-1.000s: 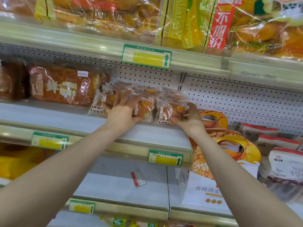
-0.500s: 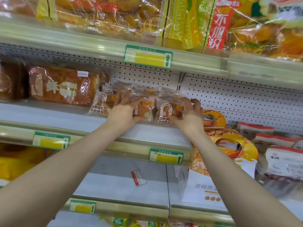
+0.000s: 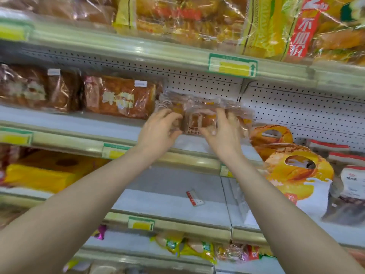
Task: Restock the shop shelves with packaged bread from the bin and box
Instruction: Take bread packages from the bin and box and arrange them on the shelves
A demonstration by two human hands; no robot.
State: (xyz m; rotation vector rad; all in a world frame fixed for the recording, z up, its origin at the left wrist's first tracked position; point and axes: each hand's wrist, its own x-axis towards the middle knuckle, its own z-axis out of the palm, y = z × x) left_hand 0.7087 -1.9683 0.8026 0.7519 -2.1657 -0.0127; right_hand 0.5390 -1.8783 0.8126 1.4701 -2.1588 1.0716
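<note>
Risk: small bread packets [image 3: 194, 120], right of brown loaf bag [image 3: 118, 97], are gripped by curled fingers of left hand [image 3: 158, 131] and right hand [image 3: 223, 135]; stack could be toppled by uneven release.

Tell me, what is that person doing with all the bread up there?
A person is filling a shop shelf. Both hands are up at the middle shelf: the left hand and the right hand hold a bunch of small bread packs in clear wrap, one hand at each end. The packs sit next to a bigger brown loaf. The picture is blurry, so the writing on the packs cannot be read.
</note>
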